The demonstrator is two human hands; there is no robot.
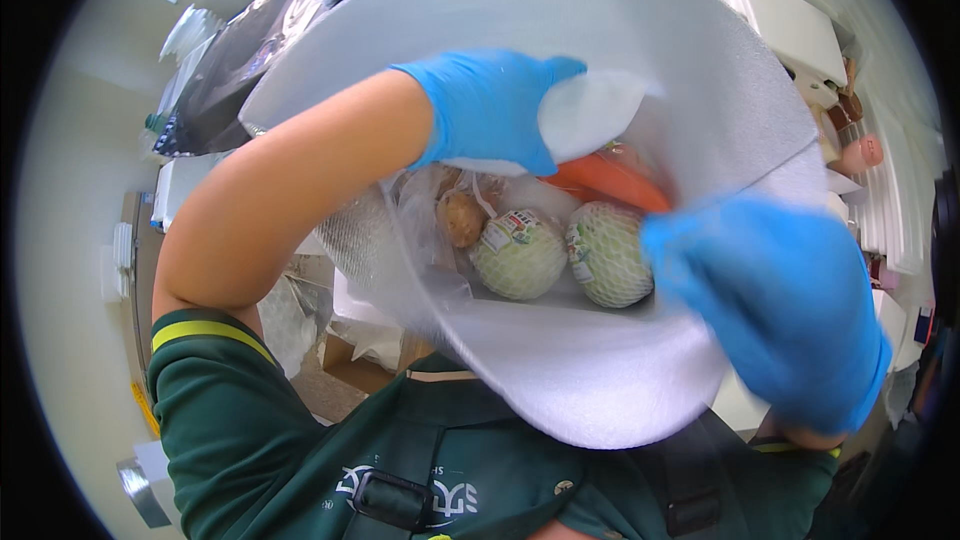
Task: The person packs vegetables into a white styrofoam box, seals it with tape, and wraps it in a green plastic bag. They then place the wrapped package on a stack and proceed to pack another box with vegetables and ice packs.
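Before me gapes a large silver foam-lined insulated bag (pixel 525 0). My left hand (pixel 487 109), in a blue glove, reaches over its opening and grips a smooth white rounded object (pixel 589 112), whose kind I cannot make out. Beneath lie two pale green round vegetables or fruits in white foam nets, a left one (pixel 521 255) and a right one (pixel 609 253), both with printed labels. Carrots (pixel 607 178) in clear film rest behind them. A brown potato-like item (pixel 460 219) sits at the left in clear plastic. My gloved right hand (pixel 772 292) is motion-blurred by the bag's right side; its fingers are unclear.
A dark plastic bag (pixel 255 52) lies at the upper left. White foam boxes or lids (pixel 787 22) stand at the upper right, with a pink-capped container (pixel 862 155) nearby. An open cardboard box (pixel 356 364) is low on the left.
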